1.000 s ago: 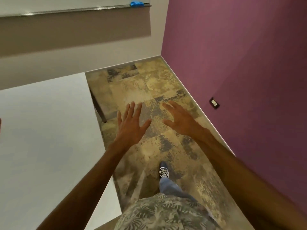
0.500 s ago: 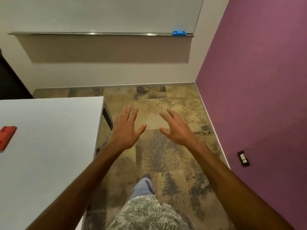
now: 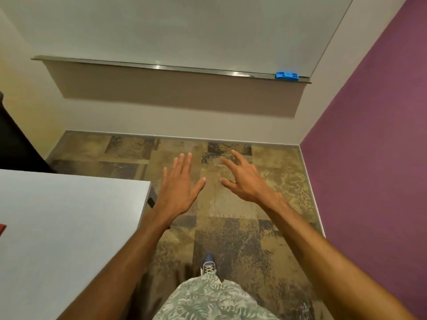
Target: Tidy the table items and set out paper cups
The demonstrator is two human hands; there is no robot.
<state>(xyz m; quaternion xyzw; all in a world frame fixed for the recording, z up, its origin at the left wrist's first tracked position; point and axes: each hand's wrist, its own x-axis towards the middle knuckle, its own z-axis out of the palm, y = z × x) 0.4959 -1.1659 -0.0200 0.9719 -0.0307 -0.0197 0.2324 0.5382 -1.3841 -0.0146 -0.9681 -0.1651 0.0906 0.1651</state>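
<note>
A corner of a room is filling the view: a whiteboard point(image 3: 184, 31) on the pale wall ahead, a blue eraser point(image 3: 287, 76) sitting at the right end of its tray, a purple wall point(image 3: 369, 146) running down the right, and mottled brown carpet point(image 3: 231, 239) below. The white table point(image 3: 57, 227) is lying at the lower left, its corner just beside the left forearm.

Compared with a second ago the view is swinging round: the whiteboard wall is now facing the camera squarely and the table corner is sitting lower and further left. The red object point(image 3: 2, 228) that showed more fully on the table half a second ago is now slipping out at the left edge, only a sliver of it showing. I judge the person is walking and turning beside the table, not handling anything, so the tidying is not under way here.

The left hand point(image 3: 178, 188) and the right hand point(image 3: 245, 181) are both hanging over the carpet, each grip spread wide and holding nothing.

No paper cups are showing anywhere. The red object's long axis and heading cannot be told from the sliver left; the table's visible end edge is running away from the person toward the far wall.
</note>
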